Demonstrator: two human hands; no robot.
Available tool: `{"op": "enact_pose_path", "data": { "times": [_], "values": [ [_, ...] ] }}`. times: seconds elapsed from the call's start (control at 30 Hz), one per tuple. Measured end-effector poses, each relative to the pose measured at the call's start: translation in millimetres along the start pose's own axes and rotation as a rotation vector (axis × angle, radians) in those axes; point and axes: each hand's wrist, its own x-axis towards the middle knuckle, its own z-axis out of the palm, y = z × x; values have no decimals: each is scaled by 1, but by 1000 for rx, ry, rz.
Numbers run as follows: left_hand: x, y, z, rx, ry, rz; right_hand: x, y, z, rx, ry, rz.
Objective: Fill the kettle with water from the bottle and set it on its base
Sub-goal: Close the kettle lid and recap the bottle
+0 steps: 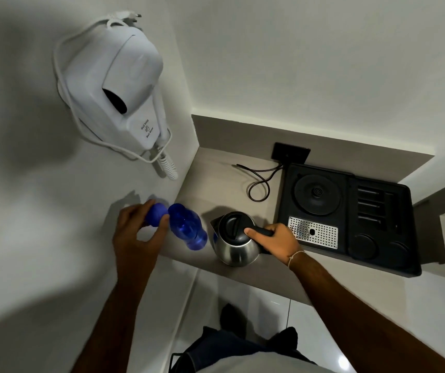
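Note:
A steel kettle (pixel 236 246) with a closed black lid stands on the grey counter (pixel 216 173), near its front edge. My right hand (pixel 278 238) grips the kettle's black handle, thumb on top. Left of the kettle a blue translucent bottle (pixel 189 227) is held above the counter, tilted. My left hand (pixel 138 224) is closed around its blue cap end. The round black kettle base (pixel 317 193) sits bare in a black tray (pixel 377 238) to the right.
A white wall-mounted hair dryer (pixel 119 87) with a coiled cord hangs on the left wall. A black socket plate (pixel 291 152) and a looping power cord (pixel 259 184) are behind the kettle. The tray has a perforated metal drip grille (pixel 321 235).

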Motion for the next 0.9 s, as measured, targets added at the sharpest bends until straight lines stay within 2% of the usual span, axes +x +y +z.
{"op": "enact_pose_path", "data": {
  "times": [0.07,0.17,0.33,0.53,0.9],
  "values": [
    [14,9,0,35,-169,9,1,2,0,8,3,-2],
    [27,20,3,72,-383,-160,2,2,0,16,-4,-15],
    [45,26,6,224,-483,-242,2,2,-2,12,-11,-16],
    [64,45,6,436,-608,-181,1,2,-2,14,-26,-10],
    [72,49,5,306,-784,-85,-3,-2,-4,34,-30,-14]
  ]
}}
